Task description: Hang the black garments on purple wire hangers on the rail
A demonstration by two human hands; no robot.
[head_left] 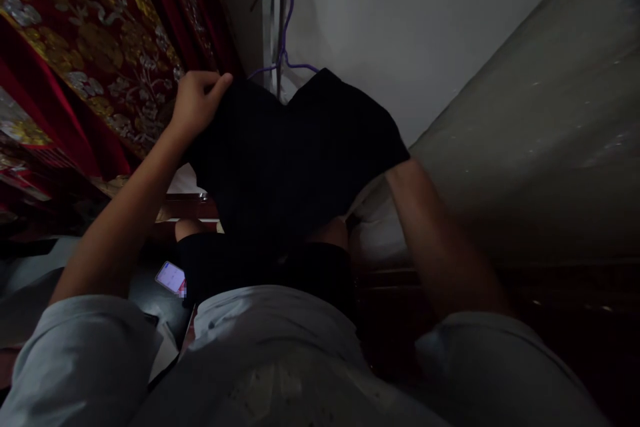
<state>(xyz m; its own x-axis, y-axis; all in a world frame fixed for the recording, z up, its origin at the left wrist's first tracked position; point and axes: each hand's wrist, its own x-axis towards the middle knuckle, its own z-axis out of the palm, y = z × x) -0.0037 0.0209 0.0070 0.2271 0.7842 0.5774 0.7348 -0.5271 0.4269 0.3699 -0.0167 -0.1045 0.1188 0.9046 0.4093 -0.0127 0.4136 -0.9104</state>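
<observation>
A black short-sleeved shirt [295, 153] is spread out in front of me on a purple wire hanger [289, 57]. The hanger's hook rises above the neckline beside a narrow upright bar. At the shirt's upper left, my left hand [197, 101] is closed on the shoulder cloth, thumb against the bent fingers. My right forearm [425, 213] reaches in at the right sleeve opening. Black cloth hides my right hand, so its fingers do not show.
Red curtains [95, 47] with gold and silver embroidery hang at left. A pale wall [400, 7] stands behind the hanger. Grey, shiny sheeting [540, 107] slopes along the right side. A phone [171, 277] with its screen lit lies at lower left, beside my leg.
</observation>
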